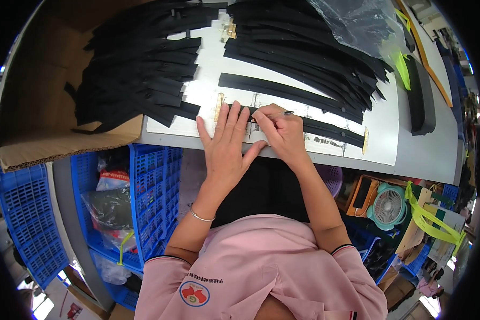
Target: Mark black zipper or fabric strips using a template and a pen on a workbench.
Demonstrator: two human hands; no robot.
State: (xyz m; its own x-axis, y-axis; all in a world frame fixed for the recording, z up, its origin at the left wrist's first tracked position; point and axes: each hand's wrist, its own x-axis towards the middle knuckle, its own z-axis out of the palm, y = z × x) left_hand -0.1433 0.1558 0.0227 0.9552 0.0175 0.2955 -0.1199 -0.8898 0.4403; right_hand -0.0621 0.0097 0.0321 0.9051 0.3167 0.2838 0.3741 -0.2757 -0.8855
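Note:
A black fabric strip (325, 132) lies lengthwise near the front edge of a white board (298, 151), between tan tape markers. My left hand (225, 140) lies flat on the strip's left end, its fingers stretched out. In a pinch, my right hand (282, 130) holds a thin pen-like tool (288, 113) with a dark end; its tip, hidden by the fingers, is close to the strip beside my left fingertips. A second black strip (282, 92) lies just beyond, apart from the first. Dark marks show on the board around the near strip.
Black strips heap up at the back right (304, 53) and at the left (138, 80), partly over a cardboard box (42, 101). Clear plastic (357, 26) covers the far right pile. Below the table stand blue crates (157, 186) and a small turquoise fan (389, 207).

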